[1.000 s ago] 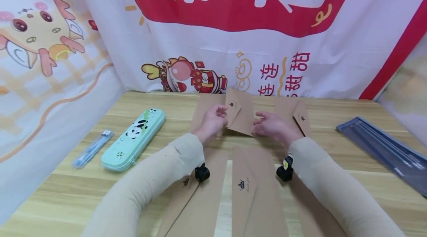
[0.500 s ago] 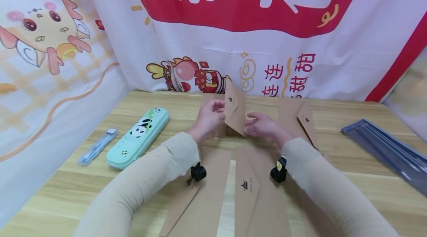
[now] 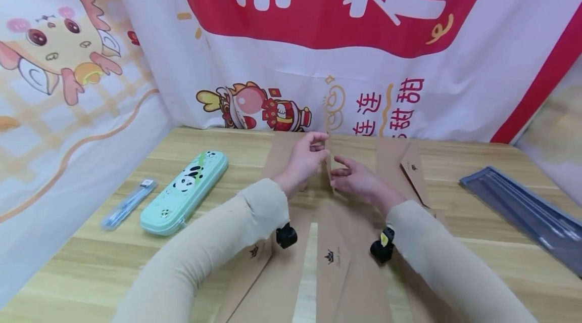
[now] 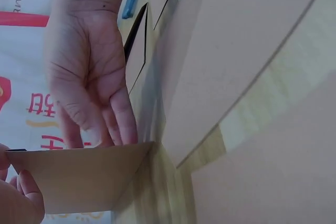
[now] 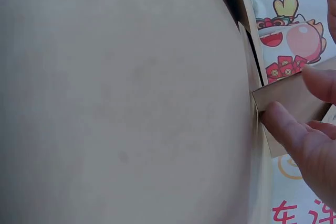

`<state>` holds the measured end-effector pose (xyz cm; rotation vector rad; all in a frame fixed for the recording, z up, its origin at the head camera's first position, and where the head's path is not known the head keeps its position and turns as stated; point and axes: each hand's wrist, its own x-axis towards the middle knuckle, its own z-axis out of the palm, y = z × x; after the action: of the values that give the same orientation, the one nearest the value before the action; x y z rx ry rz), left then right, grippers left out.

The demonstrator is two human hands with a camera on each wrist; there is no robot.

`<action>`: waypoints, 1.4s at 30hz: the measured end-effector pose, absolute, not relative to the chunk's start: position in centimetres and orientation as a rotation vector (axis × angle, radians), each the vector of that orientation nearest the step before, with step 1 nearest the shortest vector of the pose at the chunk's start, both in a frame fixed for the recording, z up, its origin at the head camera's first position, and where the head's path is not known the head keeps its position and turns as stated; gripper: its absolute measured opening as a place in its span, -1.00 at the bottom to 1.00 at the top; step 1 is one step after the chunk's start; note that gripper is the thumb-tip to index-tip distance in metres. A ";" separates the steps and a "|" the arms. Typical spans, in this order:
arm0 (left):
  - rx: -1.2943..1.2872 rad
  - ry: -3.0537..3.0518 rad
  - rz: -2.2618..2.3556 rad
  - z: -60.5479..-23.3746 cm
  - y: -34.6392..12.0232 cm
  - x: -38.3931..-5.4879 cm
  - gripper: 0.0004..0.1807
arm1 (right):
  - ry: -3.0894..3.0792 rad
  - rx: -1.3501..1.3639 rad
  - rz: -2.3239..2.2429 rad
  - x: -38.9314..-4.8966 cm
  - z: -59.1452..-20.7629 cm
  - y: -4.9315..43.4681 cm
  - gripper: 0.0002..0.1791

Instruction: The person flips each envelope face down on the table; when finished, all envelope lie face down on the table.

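Note:
A brown kraft paper envelope (image 3: 329,158) stands on edge at the back of the table, seen almost edge-on in the head view. My left hand (image 3: 305,162) pinches its left side near the upper part; the left wrist view shows that envelope's plain face (image 4: 94,179) with the fingertips at one corner. On the other side, my right hand (image 3: 356,180) has its fingers fairly straight, the tips right at the paper's lower part. In the right wrist view the envelope (image 5: 294,97) appears beside the fingers.
More brown envelopes lie flat: one front left (image 3: 291,267), one front centre (image 3: 338,282), one back right (image 3: 414,169). A mint panda pencil case (image 3: 184,191) and a slim clear packet (image 3: 129,204) lie left. A dark translucent pouch (image 3: 523,212) lies right. Printed cloth (image 3: 273,70) hangs behind.
The envelope has been lifted from lying tilted and turned until it stands edge-on to the head view. Both hands have come closer together around it.

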<state>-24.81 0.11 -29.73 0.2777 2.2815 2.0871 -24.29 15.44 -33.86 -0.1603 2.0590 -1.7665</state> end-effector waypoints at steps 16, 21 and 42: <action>0.301 2.207 2.119 -29.7 1.4 -24.8 -0.58 | 2.388 -0.025 -1.944 -22.7 -32.6 13.8 -0.38; 0.306 2.162 2.131 -29.6 1.4 -24.9 -0.55 | 2.445 -0.024 -1.981 -22.5 -32.8 13.7 -0.47; 0.302 1.980 2.145 -29.1 1.6 -25.2 -0.59 | 2.923 0.077 -1.787 -21.5 -32.7 13.4 -0.70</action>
<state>-25.16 1.65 -29.06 0.3016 1.9801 2.1445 -21.49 13.40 -32.72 0.0774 2.9228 -1.7869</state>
